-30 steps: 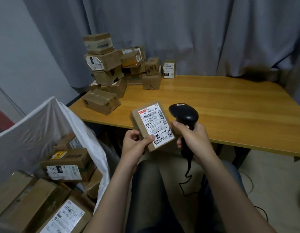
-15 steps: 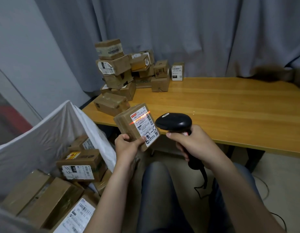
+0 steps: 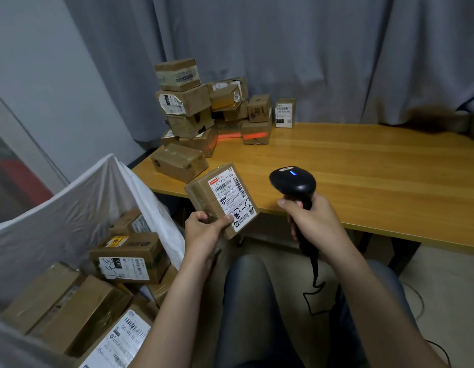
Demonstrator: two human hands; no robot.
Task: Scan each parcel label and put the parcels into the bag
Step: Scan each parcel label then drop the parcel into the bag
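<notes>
Parcel (image 3: 222, 200) held near table (image 3: 363, 166) edge, beside open bag (image 3: 71, 208).

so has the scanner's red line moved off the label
Yes. The red line lay across the parcel label; now it falls farther back, on the stacked boxes at the far end of the table.

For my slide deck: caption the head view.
Left hand holds a labelled parcel, right hand grips the scanner, white bag of boxes alongside.
</notes>
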